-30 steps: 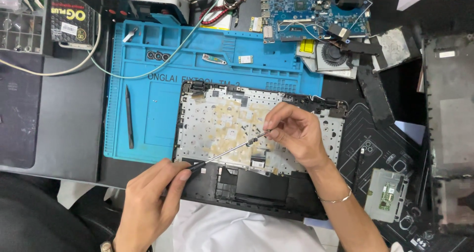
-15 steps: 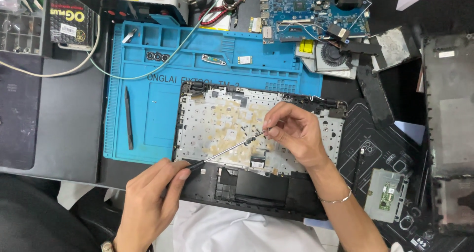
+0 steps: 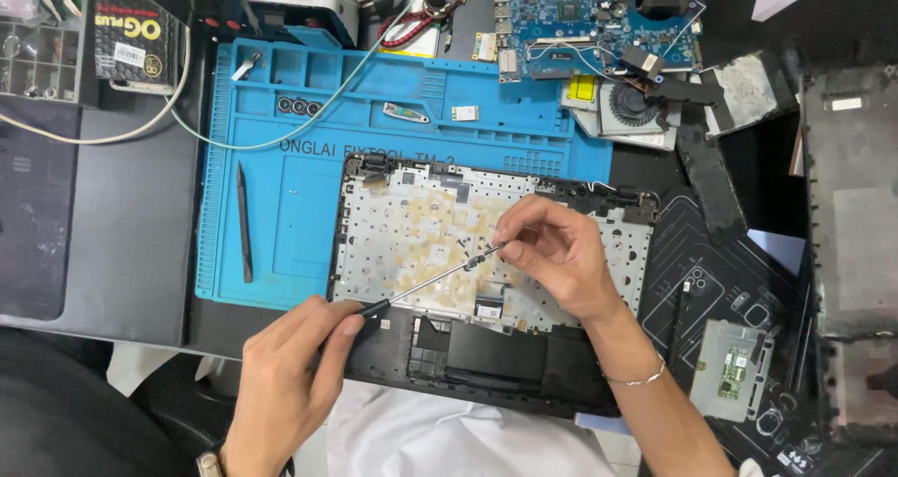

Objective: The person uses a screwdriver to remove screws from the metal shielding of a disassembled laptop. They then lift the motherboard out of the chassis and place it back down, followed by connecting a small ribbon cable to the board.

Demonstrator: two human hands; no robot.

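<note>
An opened laptop base lies in front of me, its silver keyboard backplate showing yellowish patches. My left hand grips the dark handle of a thin long screwdriver at the base's lower left edge. The shaft slants up to the right across the backplate. My right hand pinches the shaft near its tip, over the middle of the backplate. A thin bracelet circles my right wrist.
A blue repair mat lies under the base, with a black spudger on it. A blue motherboard and fan sit at the back right. A dark cover panel is at the right, a small green board nearby.
The screwdriver's tilt and my right hand's fingers shifted slightly; both hands stay in the same places.
</note>
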